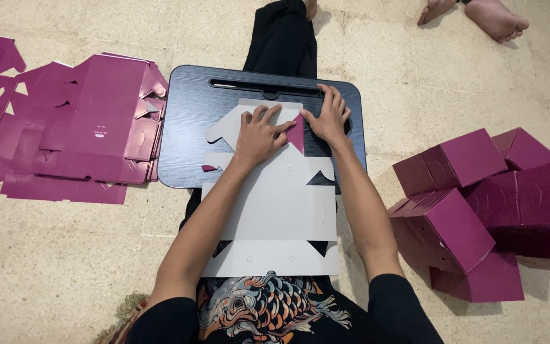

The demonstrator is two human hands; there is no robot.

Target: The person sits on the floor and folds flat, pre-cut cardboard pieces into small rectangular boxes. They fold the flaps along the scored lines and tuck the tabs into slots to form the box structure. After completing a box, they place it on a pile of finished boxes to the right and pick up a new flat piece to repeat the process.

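Here, flat box blank (275, 210) lies white side up on my dark lap tray (189, 121), reaching back to my lap | my left hand (259, 135) spread flat, pressing it | my right hand (329, 118) pressing the magenta flap (297, 135), fingers extended | flat magenta blanks (90, 121) at 9 o'clock | folded magenta boxes (479, 204) at 3 o'clock | another person's bare feet (479, 16) at 1 o'clock.

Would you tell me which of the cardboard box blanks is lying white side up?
The flat blank on the dark lap desk, under both hands; the stacked blanks left of the desk all show magenta.
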